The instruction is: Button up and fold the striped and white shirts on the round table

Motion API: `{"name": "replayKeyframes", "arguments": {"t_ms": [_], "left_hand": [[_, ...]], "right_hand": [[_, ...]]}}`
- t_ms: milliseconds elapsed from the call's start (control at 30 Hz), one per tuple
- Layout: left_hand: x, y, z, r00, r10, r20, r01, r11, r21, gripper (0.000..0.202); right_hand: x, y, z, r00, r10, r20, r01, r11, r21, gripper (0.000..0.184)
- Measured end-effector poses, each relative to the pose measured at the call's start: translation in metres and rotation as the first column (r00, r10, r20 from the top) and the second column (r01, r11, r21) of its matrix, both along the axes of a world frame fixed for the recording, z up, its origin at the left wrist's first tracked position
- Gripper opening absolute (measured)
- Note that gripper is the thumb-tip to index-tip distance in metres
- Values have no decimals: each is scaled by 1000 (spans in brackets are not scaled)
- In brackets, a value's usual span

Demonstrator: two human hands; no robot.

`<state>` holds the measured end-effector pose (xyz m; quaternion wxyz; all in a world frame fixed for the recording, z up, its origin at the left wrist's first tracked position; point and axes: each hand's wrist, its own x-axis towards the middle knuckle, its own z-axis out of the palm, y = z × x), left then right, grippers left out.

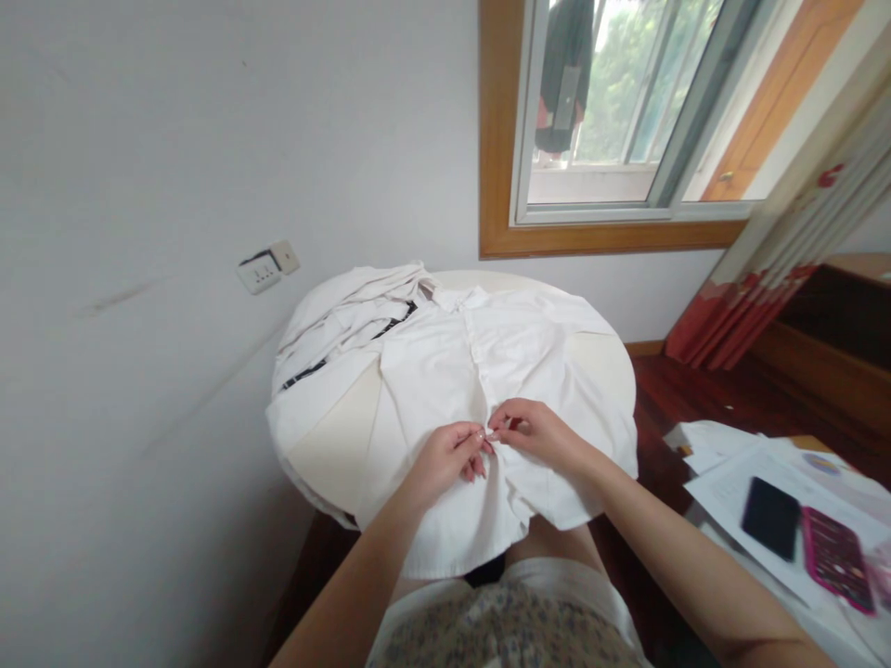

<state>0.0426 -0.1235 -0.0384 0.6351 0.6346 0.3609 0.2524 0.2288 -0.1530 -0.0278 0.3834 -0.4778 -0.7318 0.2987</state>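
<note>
A white button-up shirt (445,371) lies spread on a round cream table (334,431), its collar toward the wall and its hem hanging over the near edge. My left hand (452,455) pinches the front placket low on the shirt. Close against it, my right hand (525,431) pinches the same spot from the other side. The fingertips of both hands nearly meet there, and the cloth bunches below them. Whatever small part lies between the fingertips is hidden.
More white clothing (348,311) with a dark patterned strip is heaped at the table's back left. A wall socket (259,273) is beyond it. To the right, papers (724,478), a black phone (771,518) and a pink-edged phone (835,557) lie on a low surface. A curtain (758,278) hangs behind.
</note>
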Motion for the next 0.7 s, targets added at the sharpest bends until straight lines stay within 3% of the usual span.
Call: {"name": "replayKeyframes", "arguments": {"t_ms": [167, 367, 533, 600, 700], "left_hand": [[1, -1, -1, 999, 15, -34, -14, 999, 45, 39], [4, -1, -4, 988, 104, -110, -90, 988, 128, 39], [3, -3, -5, 985, 115, -129, -86, 974, 210, 37], [2, -5, -2, 977, 134, -167, -72, 941, 331, 38], [0, -8, 3, 953, 198, -228, -30, 813, 581, 35]], "right_hand": [[-8, -7, 4, 986, -51, 160, 38, 996, 85, 5], [-17, -7, -6, 978, -122, 167, 110, 991, 82, 6], [-18, -10, -9, 970, -150, 191, 140, 988, 63, 11], [-18, -13, -7, 965, -146, 217, 132, 988, 78, 11], [-17, -16, -5, 967, -102, 235, 84, 993, 82, 5]]}}
